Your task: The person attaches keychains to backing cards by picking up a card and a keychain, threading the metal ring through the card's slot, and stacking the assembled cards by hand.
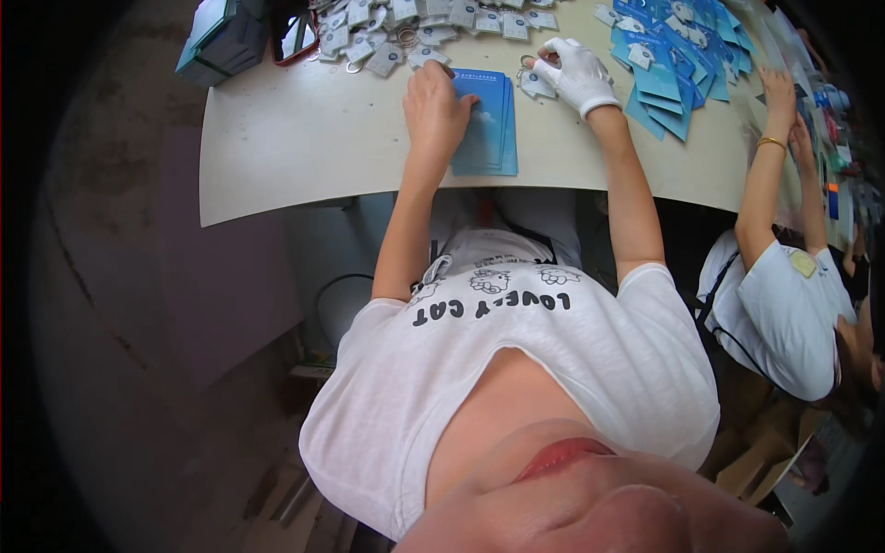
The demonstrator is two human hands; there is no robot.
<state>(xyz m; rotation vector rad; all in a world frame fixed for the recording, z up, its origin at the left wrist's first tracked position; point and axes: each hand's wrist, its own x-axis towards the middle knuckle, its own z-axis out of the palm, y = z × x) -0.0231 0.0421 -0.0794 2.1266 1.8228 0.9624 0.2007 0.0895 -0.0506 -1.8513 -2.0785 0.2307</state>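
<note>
My bare left hand (435, 112) is at the left edge of a small stack of blue cards (489, 138), fingers curled and thumb lying over the top card. The curled fingertips are partly hidden, but the hand grips the stack's upper left side. To the right of the stack, my right hand (579, 79) wears a white glove. Its thumb and forefinger are pinched at the metal ring of a keychain with small white tags (535, 86), which rests on the table.
A heap of white tag keychains (433, 28) lies along the table's far side. Blue cards with keychains on them (668, 83) are piled at right. A dark box (221, 46) and a red-rimmed object (296, 39) stand far left. A co-worker's hands (782, 97) work at right.
</note>
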